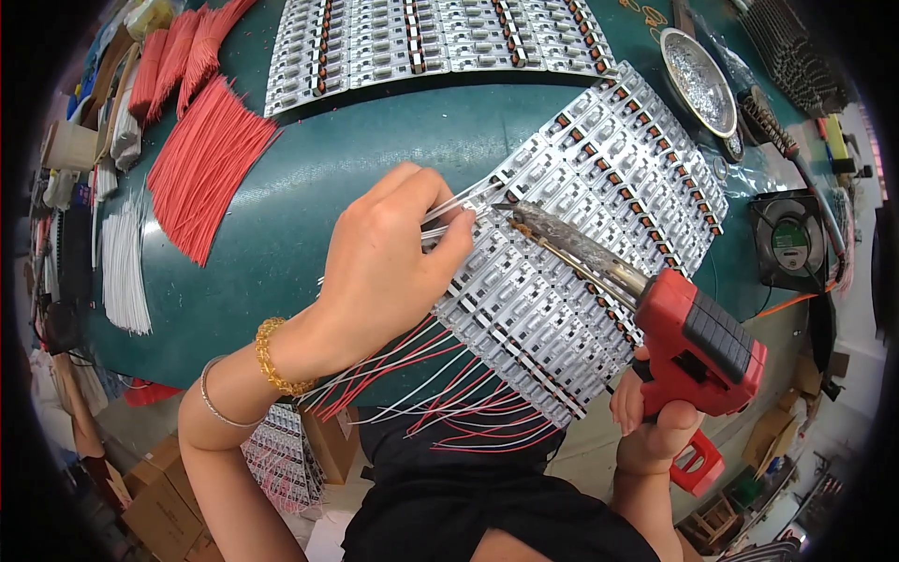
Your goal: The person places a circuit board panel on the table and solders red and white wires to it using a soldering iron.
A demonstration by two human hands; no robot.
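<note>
Between thumb and fingers, my left hand (384, 248) pinches a few thin white wires (456, 199) at the left edge of a silvery circuit board panel (623, 169). My right hand (651, 421) is wrapped around the handle of a red soldering gun (698, 342). The gun's dark tip points left and sits right beside the wire ends, at the panel; whether it touches them I cannot tell. The panel lies tilted on the green table, its near corner toward my body. Red and white wires (468, 389) trail from its lower left edge toward my lap.
A second panel (440, 42) lies at the back. Bundles of red wires (208, 169) and white wires (125, 267) rest on the table (281, 248) at left. At right are a metal dish (698, 82), a coiled soldering iron stand (766, 122) and a black fan (788, 242).
</note>
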